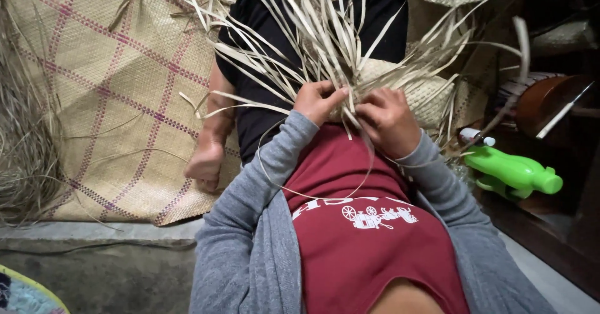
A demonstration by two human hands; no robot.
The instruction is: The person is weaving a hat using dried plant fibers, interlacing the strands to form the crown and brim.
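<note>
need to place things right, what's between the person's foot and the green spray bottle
In the head view, the lap in black trousers and both hands weaving straw strips lie between foot and green spray bottle.

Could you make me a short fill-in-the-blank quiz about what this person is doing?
1. Both hands, left hand and right hand, grip dry ____ strips.
2. The mat under the leg has ____ grid lines.
3. The bottle at the right is bright ____.
4. The shirt under the grey cardigan is ____.

Missing words: straw; pink; green; red

Hands hemmed in by loose strips

Passage ahead is blocked by splayed straw strips (pixel 325 33); open woven mat (pixel 112 101) is left free leftward, while the right is crowded by a green spray bottle (pixel 512 173).
</note>
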